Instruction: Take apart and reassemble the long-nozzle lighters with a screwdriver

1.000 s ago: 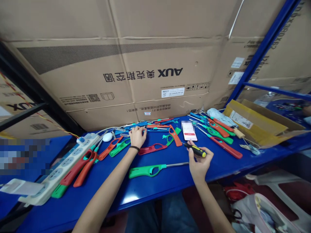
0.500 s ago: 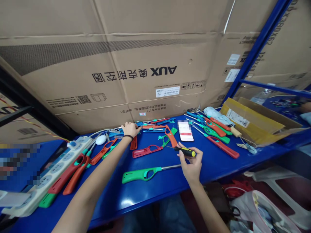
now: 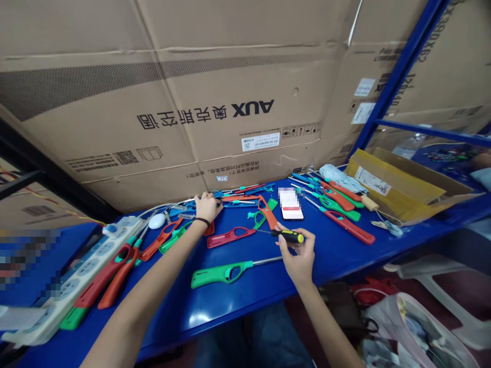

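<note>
My right hand (image 3: 301,255) grips a black and yellow screwdriver (image 3: 293,236), its thin shaft pointing left. Beyond the tip lies a red half-shell of a lighter handle (image 3: 230,237). Fingers curled down, my left hand (image 3: 207,208) is at the heap of lighter parts (image 3: 238,197) by the cardboard; what its fingertips hold is hidden. An orange handle shell (image 3: 268,212) and a green one (image 3: 261,221) lie between my hands. Nearer to me rests a green long-necked lighter (image 3: 218,274) with a metal tube, its end close to my right hand.
A white power strip (image 3: 76,276) with red, orange and green lighters against it runs along the left. At right lie several more lighters (image 3: 347,225) and an opened yellow-taped carton (image 3: 395,189). A phone (image 3: 291,204) lies mid-table. A large cardboard sheet (image 3: 215,76) closes the back.
The view has shifted slightly, moving the scene a little to the left. My left hand has moved slightly right at the heap. The screwdriver stays in my right hand, pointing the same way.
</note>
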The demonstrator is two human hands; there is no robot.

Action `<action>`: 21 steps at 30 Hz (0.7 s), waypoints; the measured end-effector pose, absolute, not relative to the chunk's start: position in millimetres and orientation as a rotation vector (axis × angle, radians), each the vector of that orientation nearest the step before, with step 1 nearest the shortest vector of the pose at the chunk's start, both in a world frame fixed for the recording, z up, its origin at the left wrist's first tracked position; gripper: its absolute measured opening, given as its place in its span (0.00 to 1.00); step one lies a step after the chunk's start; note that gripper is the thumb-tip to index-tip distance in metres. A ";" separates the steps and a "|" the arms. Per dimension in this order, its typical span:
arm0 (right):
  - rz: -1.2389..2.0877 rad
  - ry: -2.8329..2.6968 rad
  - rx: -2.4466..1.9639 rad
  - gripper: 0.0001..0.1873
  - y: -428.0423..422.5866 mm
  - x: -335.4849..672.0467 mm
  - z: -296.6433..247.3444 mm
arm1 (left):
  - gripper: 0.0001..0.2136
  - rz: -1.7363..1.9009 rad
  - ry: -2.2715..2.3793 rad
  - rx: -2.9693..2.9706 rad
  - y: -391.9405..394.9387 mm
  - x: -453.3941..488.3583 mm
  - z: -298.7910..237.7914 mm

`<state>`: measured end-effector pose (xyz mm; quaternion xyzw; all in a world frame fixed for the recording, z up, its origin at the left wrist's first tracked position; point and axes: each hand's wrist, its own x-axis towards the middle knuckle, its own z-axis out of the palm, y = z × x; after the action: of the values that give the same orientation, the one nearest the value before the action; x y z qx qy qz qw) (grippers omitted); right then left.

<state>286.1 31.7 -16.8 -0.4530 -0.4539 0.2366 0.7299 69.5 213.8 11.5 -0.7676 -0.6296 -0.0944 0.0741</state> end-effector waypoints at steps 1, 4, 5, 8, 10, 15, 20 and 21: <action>0.521 -1.001 -0.997 0.17 31.7 286.2 -16.9 | 0.12 -0.280 -1.870 -2.312 214.8 69.6 10.8; 0.519 -1.007 -0.998 0.17 31.8 286.5 -17.3 | 0.13 -0.286 -1.860 -2.302 218.4 72.0 8.5; 0.518 -1.008 -0.998 0.17 31.8 286.6 -17.4 | 0.13 -0.294 -1.871 -2.287 219.6 73.4 7.5; 0.518 -1.012 -1.001 0.17 31.8 286.8 -17.5 | 0.13 -0.320 -1.931 -2.226 223.5 78.2 3.9; 0.515 -1.012 -1.003 0.17 31.8 287.0 -17.5 | 0.12 -0.336 -1.975 -2.187 226.9 81.5 1.9; 0.479 -1.021 -1.003 0.16 31.4 287.2 -16.3 | 0.11 -0.366 -2.022 -2.152 236.3 83.7 3.0; 0.473 -1.013 -0.993 0.16 30.9 287.4 -15.7 | 0.09 -0.364 -1.921 -2.260 235.6 74.0 8.6; 0.477 -1.012 -0.990 0.16 30.9 287.5 -15.9 | 0.09 -0.361 -1.890 -2.291 233.0 70.7 9.4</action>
<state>287.5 30.9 -15.9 -0.4504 -0.4603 0.2168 0.7337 70.7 233.0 9.4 -0.7637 -0.6298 -0.1204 0.0749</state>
